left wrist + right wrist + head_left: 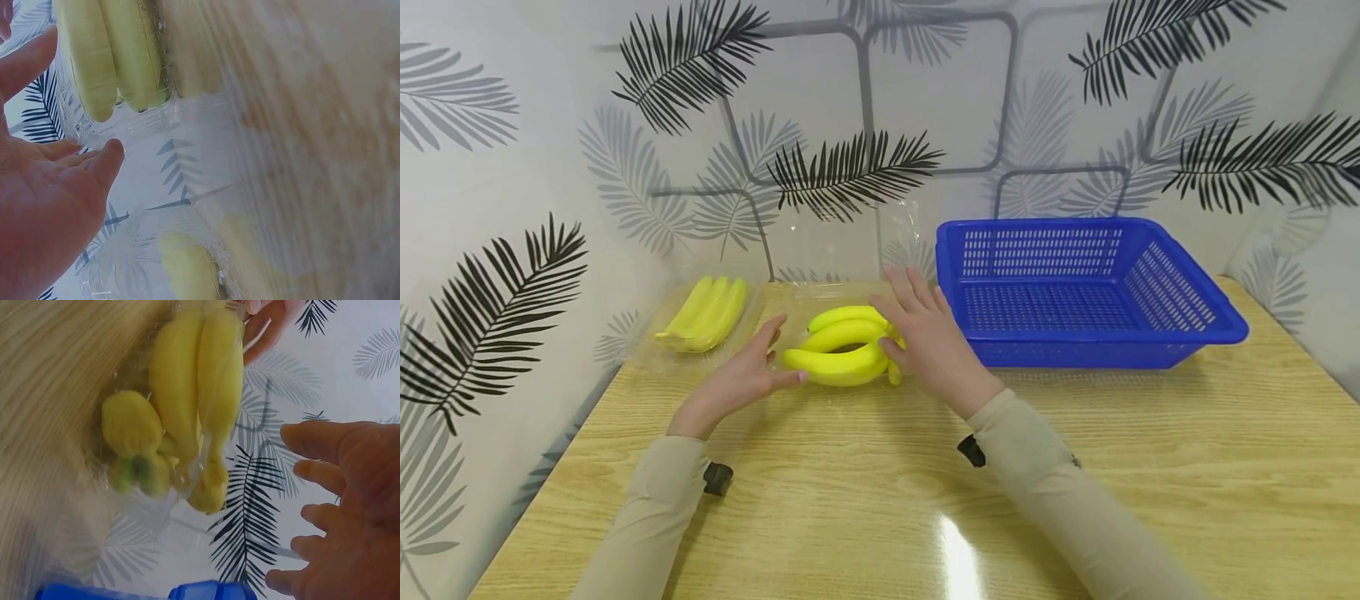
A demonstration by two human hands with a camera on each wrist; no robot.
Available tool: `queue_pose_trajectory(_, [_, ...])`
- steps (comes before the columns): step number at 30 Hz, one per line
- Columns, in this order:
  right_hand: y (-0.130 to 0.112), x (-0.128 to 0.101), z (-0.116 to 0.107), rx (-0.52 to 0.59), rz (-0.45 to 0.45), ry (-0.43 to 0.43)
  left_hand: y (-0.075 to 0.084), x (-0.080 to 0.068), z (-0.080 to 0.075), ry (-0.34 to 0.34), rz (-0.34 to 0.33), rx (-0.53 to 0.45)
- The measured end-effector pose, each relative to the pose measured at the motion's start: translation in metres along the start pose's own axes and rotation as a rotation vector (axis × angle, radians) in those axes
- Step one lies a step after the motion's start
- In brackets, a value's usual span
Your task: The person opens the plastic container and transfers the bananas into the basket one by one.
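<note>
Banana bunch (842,354) sits on the tabletop (925,500) in a clear clamshell. Left hand (741,379) and right hand (928,333) flank it, each grip open-fingered, empty. Looks light, stiff, slick; best cupped from both ends.

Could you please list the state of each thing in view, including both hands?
Left hand: open, fingertips touching the near banana bunch.
Right hand: open, fingers straight, resting by the bunch's stem end.
Near banana bunch: lying in an open clear plastic tray.
Far banana bunch: lying in a clear tray, untouched.
Blue basket: upright, nothing inside.
Wooden table: glossy, bearing everything.
</note>
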State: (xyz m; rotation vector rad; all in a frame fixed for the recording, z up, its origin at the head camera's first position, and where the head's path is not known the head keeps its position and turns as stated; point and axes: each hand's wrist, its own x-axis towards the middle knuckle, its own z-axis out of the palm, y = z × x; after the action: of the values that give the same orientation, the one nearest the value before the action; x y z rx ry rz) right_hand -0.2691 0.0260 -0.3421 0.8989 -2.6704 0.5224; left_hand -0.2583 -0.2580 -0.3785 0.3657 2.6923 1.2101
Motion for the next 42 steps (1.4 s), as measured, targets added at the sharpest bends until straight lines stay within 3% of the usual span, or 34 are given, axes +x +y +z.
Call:
queue_pose_trajectory(8, [-0.017,0.012,0.020,-0.032,-0.037,-0.167,0.003,0.001,0.001,-0.003,0.009,-0.015])
queue_pose_trajectory(19, [-0.023,0.020,0.030,-0.034,-0.055,-0.237,0.002,0.003,0.001,-0.002,0.009,-0.005])
queue_pose_trajectory(25, [-0.025,0.022,0.035,-0.020,-0.108,-0.287,0.000,0.003,0.001,-0.001,0.013,-0.016])
queue_pose_trajectory(30, [-0.026,0.021,0.038,-0.013,-0.148,-0.283,0.000,0.003,0.000,0.005,0.016,-0.010])
queue_pose_trajectory(42, [-0.025,0.024,0.033,0.057,-0.099,-0.243,-0.001,0.003,-0.001,0.009,-0.017,-0.024])
